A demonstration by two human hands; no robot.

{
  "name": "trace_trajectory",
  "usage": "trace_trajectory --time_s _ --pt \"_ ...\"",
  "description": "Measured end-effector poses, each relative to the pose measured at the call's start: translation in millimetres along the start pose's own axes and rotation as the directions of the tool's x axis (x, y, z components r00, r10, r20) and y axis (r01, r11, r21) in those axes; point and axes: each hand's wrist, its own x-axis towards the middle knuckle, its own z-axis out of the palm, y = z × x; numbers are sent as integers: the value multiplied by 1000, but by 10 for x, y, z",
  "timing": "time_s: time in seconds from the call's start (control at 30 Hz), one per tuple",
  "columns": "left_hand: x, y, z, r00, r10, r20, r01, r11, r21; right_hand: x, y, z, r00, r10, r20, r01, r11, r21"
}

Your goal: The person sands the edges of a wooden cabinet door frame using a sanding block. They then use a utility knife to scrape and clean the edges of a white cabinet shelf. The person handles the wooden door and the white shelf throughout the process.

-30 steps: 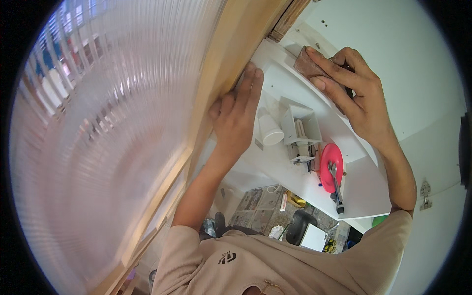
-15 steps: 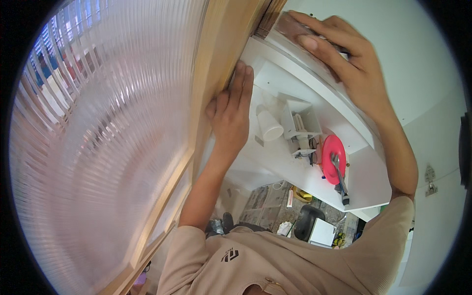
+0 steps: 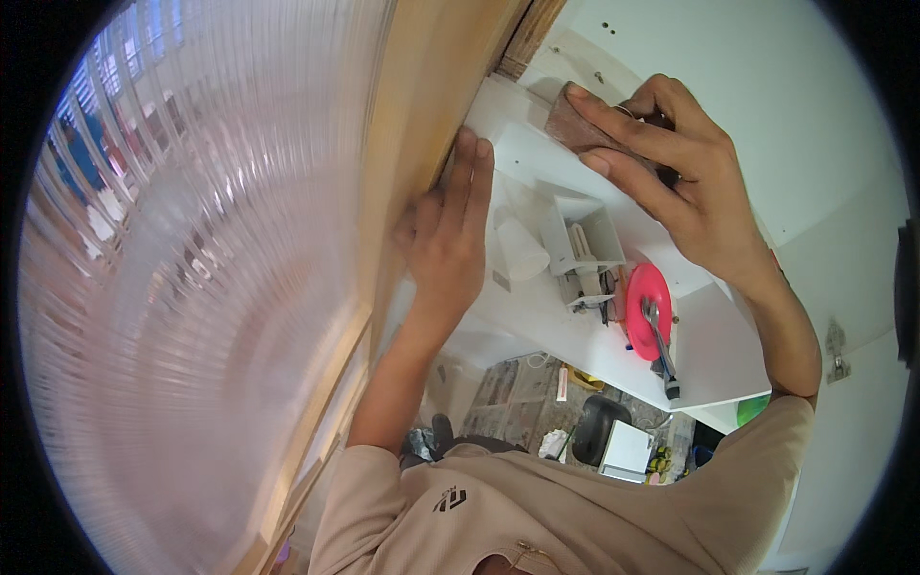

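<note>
My right hand grips a reddish-brown sanding block, thumb on one side and fingers on the other. It is above the white shelf unit, near the pale wall panel. I cannot tell whether the block touches the surface below. My left hand lies with its fingers stretched out along the inner edge of a light wooden frame. That frame borders a clear ribbed panel on the left. Part of the left thumb side blurs against the wood.
Below on the white shelf are a white cup, a white divided holder with small tools, and a bright pink plate with a fork across it. A metal hinge sits on the right panel. Various items lie on the floor.
My right hand has come down and slightly right with the sanding block, away from the upper corner by the wooden frame. My left hand stays in nearly the same place.
</note>
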Motion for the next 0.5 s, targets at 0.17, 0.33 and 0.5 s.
trace_trajectory --time_s 0.17,0.33,0.5 --pt "33 -42 -73 1000 23 10 -23 999 -24 302 -57 137 999 -33 -1 33 999 -10" --pt "67 8 -129 1000 27 17 -27 999 35 384 -44 213 1000 3 -29 -2 999 45" --pt "27 -14 -66 998 10 69 -9 1000 -21 323 174 142 964 254 -78 -179 838 516"
